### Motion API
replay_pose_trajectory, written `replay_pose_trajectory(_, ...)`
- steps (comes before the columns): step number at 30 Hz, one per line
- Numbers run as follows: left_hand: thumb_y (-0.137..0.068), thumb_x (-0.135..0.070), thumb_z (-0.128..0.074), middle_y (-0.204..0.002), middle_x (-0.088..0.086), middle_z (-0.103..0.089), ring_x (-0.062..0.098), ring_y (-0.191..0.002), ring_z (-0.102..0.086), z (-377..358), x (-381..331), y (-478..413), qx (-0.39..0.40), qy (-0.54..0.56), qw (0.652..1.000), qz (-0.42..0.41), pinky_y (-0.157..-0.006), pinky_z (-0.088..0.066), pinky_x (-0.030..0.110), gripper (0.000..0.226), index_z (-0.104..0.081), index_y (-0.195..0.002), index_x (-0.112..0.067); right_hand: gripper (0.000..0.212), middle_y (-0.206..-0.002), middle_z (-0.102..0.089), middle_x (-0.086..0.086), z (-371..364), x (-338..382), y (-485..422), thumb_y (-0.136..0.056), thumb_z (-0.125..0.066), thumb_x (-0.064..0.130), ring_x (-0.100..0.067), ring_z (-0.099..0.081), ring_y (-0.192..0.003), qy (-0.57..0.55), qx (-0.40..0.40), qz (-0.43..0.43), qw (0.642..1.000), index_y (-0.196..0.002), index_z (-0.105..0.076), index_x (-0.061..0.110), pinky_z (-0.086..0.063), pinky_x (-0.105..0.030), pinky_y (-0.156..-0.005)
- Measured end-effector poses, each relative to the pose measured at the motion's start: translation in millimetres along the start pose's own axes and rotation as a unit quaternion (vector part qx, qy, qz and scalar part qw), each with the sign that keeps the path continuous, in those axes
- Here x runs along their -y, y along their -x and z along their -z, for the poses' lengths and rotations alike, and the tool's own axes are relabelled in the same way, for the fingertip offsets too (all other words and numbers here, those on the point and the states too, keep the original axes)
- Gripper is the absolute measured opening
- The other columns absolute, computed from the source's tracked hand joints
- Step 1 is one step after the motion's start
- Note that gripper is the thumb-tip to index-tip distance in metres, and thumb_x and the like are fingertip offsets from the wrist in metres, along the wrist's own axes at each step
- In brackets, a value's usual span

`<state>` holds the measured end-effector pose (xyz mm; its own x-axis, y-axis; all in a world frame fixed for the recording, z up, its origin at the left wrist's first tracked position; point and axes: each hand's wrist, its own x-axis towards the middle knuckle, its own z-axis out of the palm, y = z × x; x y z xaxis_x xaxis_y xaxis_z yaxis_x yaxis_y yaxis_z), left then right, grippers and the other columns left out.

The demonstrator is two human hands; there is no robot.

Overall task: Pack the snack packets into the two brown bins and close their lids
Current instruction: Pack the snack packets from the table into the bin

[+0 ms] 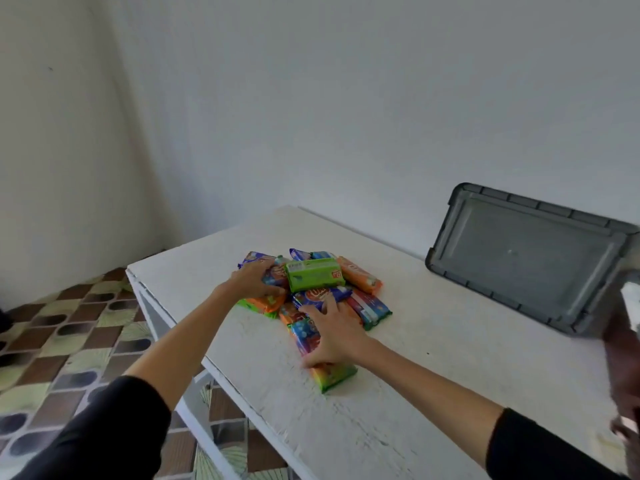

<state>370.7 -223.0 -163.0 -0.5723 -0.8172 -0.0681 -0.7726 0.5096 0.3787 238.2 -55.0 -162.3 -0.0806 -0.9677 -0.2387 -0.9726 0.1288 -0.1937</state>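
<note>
Here, two hands point(254, 278) point(332, 336) on one pile point(313, 277) — one lid point(526, 258).

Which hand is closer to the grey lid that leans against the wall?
Right. The right hand lies on the near side of the packet pile, left of the grey lid; the left hand is on the pile's left side, farther away.

1. Head camera: is looking forward and down from the person's own head, wide-angle.
2. Facing: is taking in a white painted tabletop point(433, 358) and the pale grey wall point(346, 98) behind.
3. Nearness: is sitting within arm's reach, keeping the heap of bright plastic snack packets point(313, 280) mid-frame.
</note>
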Motion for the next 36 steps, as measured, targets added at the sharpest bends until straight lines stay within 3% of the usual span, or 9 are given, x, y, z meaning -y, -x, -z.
replay_pose_trajectory(6, -0.077, -0.05, -0.065, -0.119, 0.004, -0.056, 0.022, -0.108, -0.053, 21.5, -5.3, 7.5, -0.043, -0.136, 0.99, -0.008, -0.078, -0.044, 0.031, 0.061, -0.044, -0.133, -0.04, 0.095, -0.143, -0.021, -0.016, 2.0, -4.7, -9.8, -0.067, -0.079, 0.036, -0.033, -0.032, -0.129, -0.043, -0.052, 0.004, 0.998, -0.142, -0.023, 0.023, -0.032, -0.038, -0.106)
replay_pose_trajectory(11, -0.077, -0.054, -0.064, -0.142, 0.004, -0.043, 0.025, -0.129, -0.04, 41.5, 5.0, 27.6, 0.094, -0.16, 0.979, 0.086, -0.103, -0.035, 0.038, 0.077, -0.028, -0.142, -0.033, 0.084, -0.134, -0.036, -0.009, 3.4, -12.7, -8.5, -0.065, -0.08, 0.031, -0.022, -0.041, -0.122, -0.094, -0.093, 0.005, 0.991, -0.135, -0.036, 0.019, -0.036, -0.03, -0.101)
replay_pose_trajectory(14, -0.077, -0.048, -0.067, -0.142, 0.009, -0.041, 0.027, -0.128, -0.04, 36.6, 5.8, 31.9, 0.134, -0.151, 0.974, 0.099, -0.105, -0.035, 0.039, 0.085, -0.021, -0.145, -0.023, 0.072, -0.13, -0.049, -0.006, 3.9, -13.3, -5.0, -0.065, -0.079, 0.025, -0.018, -0.047, -0.118, -0.086, -0.127, 0.033, 0.988, -0.13, -0.048, 0.015, -0.038, -0.025, -0.097)
replay_pose_trajectory(17, -0.075, -0.048, -0.069, -0.137, 0.013, -0.046, 0.028, -0.123, -0.045, 23.5, 1.7, 36.1, 0.085, -0.106, 0.986, 0.096, -0.101, -0.039, 0.038, 0.087, -0.024, -0.142, -0.015, 0.069, -0.128, -0.052, -0.007, 6.6, -19.4, -4.7, -0.068, -0.078, 0.019, -0.02, -0.047, -0.118, -0.073, -0.155, 0.053, 0.984, -0.131, -0.051, 0.016, -0.039, -0.027, -0.098)
replay_pose_trajectory(20, -0.078, -0.044, -0.067, -0.137, 0.015, -0.043, 0.03, -0.124, -0.043, 16.0, -0.2, 43.7, 0.05, -0.063, 0.992, 0.099, -0.101, -0.037, 0.039, 0.087, -0.018, -0.145, -0.017, 0.067, -0.126, -0.049, -0.008, 2.2, -31.2, -1.6, -0.076, -0.073, 0.024, -0.024, -0.045, -0.119, -0.085, -0.188, 0.017, 0.978, -0.136, -0.046, 0.023, -0.041, -0.03, -0.096)
replay_pose_trajectory(24, -0.079, -0.041, -0.067, -0.128, 0.02, -0.048, 0.03, -0.114, -0.049, 6.1, 6.2, 59.1, -0.024, -0.032, 0.996, 0.074, -0.09, -0.043, 0.036, 0.082, -0.022, -0.145, -0.021, 0.079, -0.136, -0.042, -0.015, -1.7, -45.1, 4.4, -0.079, -0.07, 0.037, -0.03, -0.042, -0.125, -0.072, -0.122, -0.025, 0.99, -0.145, -0.028, 0.032, -0.041, -0.035, -0.098)
replay_pose_trajectory(28, -0.076, -0.045, -0.069, -0.113, 0.017, -0.055, 0.022, -0.089, -0.052, -1.0, 0.5, 72.5, -0.09, -0.069, 0.993, 0.044, -0.073, -0.043, 0.027, 0.076, -0.035, -0.141, -0.023, 0.083, -0.136, -0.042, -0.015, 10.4, -51.6, 11.1, -0.073, -0.075, 0.032, -0.029, -0.043, -0.124, -0.089, -0.107, -0.038, 0.989, -0.144, -0.032, 0.03, -0.039, -0.035, -0.1)
replay_pose_trajectory(33, -0.072, -0.046, -0.072, -0.112, 0.013, -0.056, 0.022, -0.092, -0.053, 12.7, -49.8, 70.4, -0.11, -0.047, 0.993, -0.01, -0.077, -0.043, 0.03, 0.075, -0.041, -0.137, -0.023, 0.078, -0.138, -0.049, -0.011, 53.1, -72.0, 35.8, -0.068, -0.077, 0.029, -0.027, -0.048, -0.123, -0.102, -0.15, -0.034, 0.983, -0.138, -0.042, 0.027, -0.041, -0.031, -0.096)
replay_pose_trajectory(36, -0.061, -0.065, -0.063, -0.107, 0.009, -0.056, 0.026, -0.095, -0.055, 24.9, -102.5, 64.5, -0.118, -0.05, 0.989, -0.07, -0.076, -0.044, 0.033, 0.086, -0.042, -0.137, -0.028, 0.075, -0.139, -0.05, -0.004, 90.0, -95.8, 64.5, -0.07, -0.077, 0.028, -0.023, -0.048, -0.124, -0.102, -0.175, -0.039, 0.978, -0.137, -0.045, 0.025, -0.041, -0.028, -0.095)
